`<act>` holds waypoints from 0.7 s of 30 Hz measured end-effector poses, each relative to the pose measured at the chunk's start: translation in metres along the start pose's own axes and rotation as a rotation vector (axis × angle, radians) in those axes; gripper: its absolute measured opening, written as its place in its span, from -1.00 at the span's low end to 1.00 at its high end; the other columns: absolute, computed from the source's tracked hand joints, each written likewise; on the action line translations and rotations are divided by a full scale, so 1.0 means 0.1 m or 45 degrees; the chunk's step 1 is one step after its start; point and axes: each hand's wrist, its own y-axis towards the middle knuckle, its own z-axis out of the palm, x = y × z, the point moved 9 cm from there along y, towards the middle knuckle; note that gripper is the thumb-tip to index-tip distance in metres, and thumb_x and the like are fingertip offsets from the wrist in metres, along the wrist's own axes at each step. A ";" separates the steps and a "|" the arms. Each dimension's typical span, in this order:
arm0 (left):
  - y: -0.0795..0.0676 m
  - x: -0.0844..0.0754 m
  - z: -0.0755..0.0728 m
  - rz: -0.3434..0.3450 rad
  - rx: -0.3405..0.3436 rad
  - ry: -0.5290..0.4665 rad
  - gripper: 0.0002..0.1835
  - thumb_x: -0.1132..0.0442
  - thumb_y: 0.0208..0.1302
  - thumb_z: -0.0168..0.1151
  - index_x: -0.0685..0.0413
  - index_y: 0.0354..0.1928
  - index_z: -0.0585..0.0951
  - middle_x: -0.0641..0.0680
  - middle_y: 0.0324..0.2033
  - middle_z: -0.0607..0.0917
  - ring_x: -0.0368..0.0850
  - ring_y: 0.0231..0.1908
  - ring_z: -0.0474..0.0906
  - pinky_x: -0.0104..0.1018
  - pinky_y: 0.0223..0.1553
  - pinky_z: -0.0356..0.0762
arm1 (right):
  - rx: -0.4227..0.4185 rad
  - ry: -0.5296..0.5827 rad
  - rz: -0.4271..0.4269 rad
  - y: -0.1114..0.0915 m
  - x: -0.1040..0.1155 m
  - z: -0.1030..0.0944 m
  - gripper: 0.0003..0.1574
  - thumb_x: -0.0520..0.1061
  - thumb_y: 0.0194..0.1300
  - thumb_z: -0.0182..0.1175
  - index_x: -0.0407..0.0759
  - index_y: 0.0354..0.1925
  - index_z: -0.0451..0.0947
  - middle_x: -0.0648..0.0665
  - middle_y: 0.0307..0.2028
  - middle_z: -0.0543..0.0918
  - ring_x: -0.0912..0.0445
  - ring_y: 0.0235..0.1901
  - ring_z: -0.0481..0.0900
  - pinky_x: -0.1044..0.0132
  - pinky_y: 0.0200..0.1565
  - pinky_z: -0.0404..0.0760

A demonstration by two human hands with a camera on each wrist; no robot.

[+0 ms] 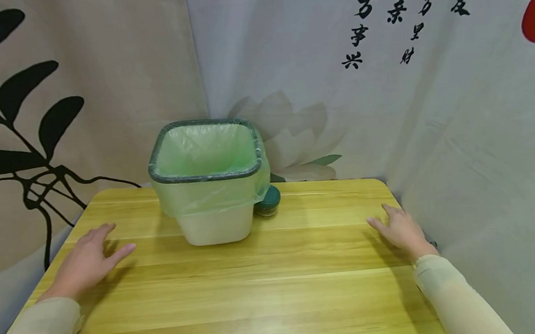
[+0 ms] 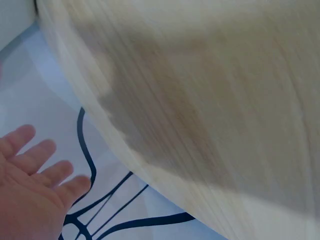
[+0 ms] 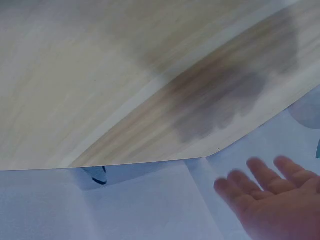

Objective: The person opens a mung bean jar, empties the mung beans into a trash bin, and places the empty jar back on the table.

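On the table's left half stands a small white trash bin point(image 1: 215, 229), upright, lined with a thin green bag point(image 1: 208, 196) folded over its dark rim. Partly hidden behind the bin's right side sits a small jar point(image 1: 268, 201) with a dark teal lid. My left hand point(image 1: 84, 260) hovers over the table's left edge, apart from the bin, fingers loosely extended and holding nothing. Over the right edge is my right hand point(image 1: 401, 229), its fingers also relaxed and the palm free. Both the left fingers point(image 2: 55, 172) and right fingers point(image 3: 270, 177) show bare in the wrist views.
The yellow wood-grain table point(image 1: 279, 298) has rounded far corners. A hanging cloth point(image 1: 286, 54) with black writing and plant prints closes off the back and sides, close behind the bin. Shadows of both hands fall on the tabletop.
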 end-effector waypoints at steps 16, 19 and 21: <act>-0.03 -0.18 0.08 0.003 0.132 0.011 -0.06 -0.35 0.49 0.20 0.42 0.45 0.43 0.58 0.32 0.53 0.62 0.21 0.53 0.52 0.14 0.53 | 0.060 0.033 0.021 -0.04 0.06 0.01 -0.13 0.28 0.64 0.06 -0.37 0.49 0.39 -0.47 0.36 0.58 -0.45 0.27 0.58 -0.40 0.20 0.59; -0.03 -0.21 0.10 0.009 0.155 0.008 -0.08 -0.34 0.50 0.21 0.41 0.43 0.45 0.56 0.30 0.57 0.59 0.18 0.58 0.48 0.10 0.57 | 0.062 0.032 0.019 -0.06 0.06 0.01 -0.14 0.29 0.64 0.06 -0.37 0.47 0.41 -0.48 0.31 0.62 -0.43 0.23 0.62 -0.38 0.16 0.62; -0.04 -0.23 0.12 0.017 0.174 -0.004 -0.10 -0.33 0.50 0.22 0.40 0.43 0.45 0.55 0.29 0.58 0.57 0.15 0.60 0.46 0.07 0.59 | 0.063 0.033 0.018 -0.06 0.07 0.01 -0.14 0.29 0.64 0.06 -0.38 0.46 0.43 -0.49 0.29 0.63 -0.42 0.22 0.63 -0.37 0.14 0.63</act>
